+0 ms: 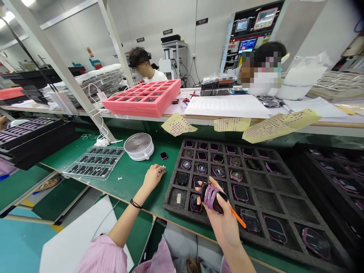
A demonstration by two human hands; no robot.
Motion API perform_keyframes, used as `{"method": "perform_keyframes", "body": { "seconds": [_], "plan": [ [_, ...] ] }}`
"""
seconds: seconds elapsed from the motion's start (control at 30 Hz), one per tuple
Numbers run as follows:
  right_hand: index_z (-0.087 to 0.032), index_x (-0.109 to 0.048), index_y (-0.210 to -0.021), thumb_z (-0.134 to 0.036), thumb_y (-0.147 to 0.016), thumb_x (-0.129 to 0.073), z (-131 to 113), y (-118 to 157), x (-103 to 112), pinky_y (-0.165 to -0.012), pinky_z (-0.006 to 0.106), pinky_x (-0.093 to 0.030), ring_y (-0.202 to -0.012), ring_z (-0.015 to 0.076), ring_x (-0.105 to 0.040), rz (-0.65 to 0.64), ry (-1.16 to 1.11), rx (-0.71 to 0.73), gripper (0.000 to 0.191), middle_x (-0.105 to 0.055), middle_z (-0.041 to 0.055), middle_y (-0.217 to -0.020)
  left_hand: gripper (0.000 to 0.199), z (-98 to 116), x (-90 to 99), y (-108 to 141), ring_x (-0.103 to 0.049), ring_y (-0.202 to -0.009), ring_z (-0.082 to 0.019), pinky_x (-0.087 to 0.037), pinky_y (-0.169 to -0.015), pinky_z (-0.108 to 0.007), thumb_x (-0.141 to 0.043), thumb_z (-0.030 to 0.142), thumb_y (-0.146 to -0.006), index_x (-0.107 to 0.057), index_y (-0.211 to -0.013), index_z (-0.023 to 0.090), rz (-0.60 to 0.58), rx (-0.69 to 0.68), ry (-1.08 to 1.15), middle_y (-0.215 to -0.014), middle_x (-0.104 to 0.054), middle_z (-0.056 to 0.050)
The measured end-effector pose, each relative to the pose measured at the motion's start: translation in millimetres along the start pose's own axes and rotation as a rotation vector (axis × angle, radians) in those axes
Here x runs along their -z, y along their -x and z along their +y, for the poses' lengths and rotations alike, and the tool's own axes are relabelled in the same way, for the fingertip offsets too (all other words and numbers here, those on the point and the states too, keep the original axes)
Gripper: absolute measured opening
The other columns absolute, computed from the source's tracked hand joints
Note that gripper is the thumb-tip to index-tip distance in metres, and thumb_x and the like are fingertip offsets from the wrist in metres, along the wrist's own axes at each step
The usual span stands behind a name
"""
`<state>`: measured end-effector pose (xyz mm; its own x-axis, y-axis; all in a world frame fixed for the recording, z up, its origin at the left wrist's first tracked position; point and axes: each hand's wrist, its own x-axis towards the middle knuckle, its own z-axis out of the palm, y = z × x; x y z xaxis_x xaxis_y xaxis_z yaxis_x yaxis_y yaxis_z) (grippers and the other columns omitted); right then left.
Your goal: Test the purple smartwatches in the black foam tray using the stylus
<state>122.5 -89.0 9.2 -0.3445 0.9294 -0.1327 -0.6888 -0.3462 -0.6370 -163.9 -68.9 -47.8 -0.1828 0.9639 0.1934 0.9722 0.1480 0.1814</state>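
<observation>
Head view: grips purple watch cases [210, 195] and orange tool [239, 217] together in curled right hand [223, 222] above foam tray [263, 181], probably keeping compartments within easy reach, and pinches small white pieces [162, 170] in left hand [152, 177] at bench [129, 184], perhaps for fingertip control.

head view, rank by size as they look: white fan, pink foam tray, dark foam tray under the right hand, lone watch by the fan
1. dark foam tray
2. pink foam tray
3. white fan
4. lone watch

No ties; the gaps are clear.
</observation>
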Motion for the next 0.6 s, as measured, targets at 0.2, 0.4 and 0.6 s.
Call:
{"method": "perform_keyframes", "body": {
  "seconds": [0.2, 0.4, 0.6],
  "plan": [
    [-0.031, -0.053, -0.130, -0.035, -0.086, -0.062, -2, 0, 0, -0.079, 0.044, -0.051, -0.104, 0.0274, -0.060, 0.008, -0.003, -0.020, 0.046, -0.062, 0.0078, -0.121, 0.012, 0, 4.4, -4, -0.058, -0.087, -0.023, -0.047, -0.076, -0.032, -0.059, 0.016, -0.084, -0.070, -0.084, 0.020, 0.011, -0.009, 0.047, -0.095, -0.067, -0.006],
    [-0.029, -0.055, -0.129, -0.036, -0.083, -0.064, -6, -1, -2, -0.074, 0.040, -0.050, -0.100, 0.0262, -0.061, 0.022, -0.059, -0.057, 0.048, -0.065, 0.0076, -0.113, 0.017, 18, 27.4, -1, -0.061, -0.083, -0.022, -0.047, -0.076, -0.033, -0.048, 0.017, -0.091, -0.065, -0.090, 0.016, 0.119, -0.015, 0.124, -0.086, -0.067, -0.008],
    [-0.017, -0.069, -0.105, -0.036, -0.074, -0.069, -18, -15, -8, -0.064, 0.030, -0.047, -0.086, 0.0228, -0.065, -0.079, -0.175, -0.440, 0.036, -0.070, 0.0113, -0.099, 0.019, 91, 92.0, 23, -0.065, -0.084, -0.016, -0.051, -0.075, -0.027, -0.048, 0.024, -0.095, -0.066, -0.096, 0.018, 0.170, -0.386, 0.584, -0.090, -0.069, -0.006]
  ]
}}
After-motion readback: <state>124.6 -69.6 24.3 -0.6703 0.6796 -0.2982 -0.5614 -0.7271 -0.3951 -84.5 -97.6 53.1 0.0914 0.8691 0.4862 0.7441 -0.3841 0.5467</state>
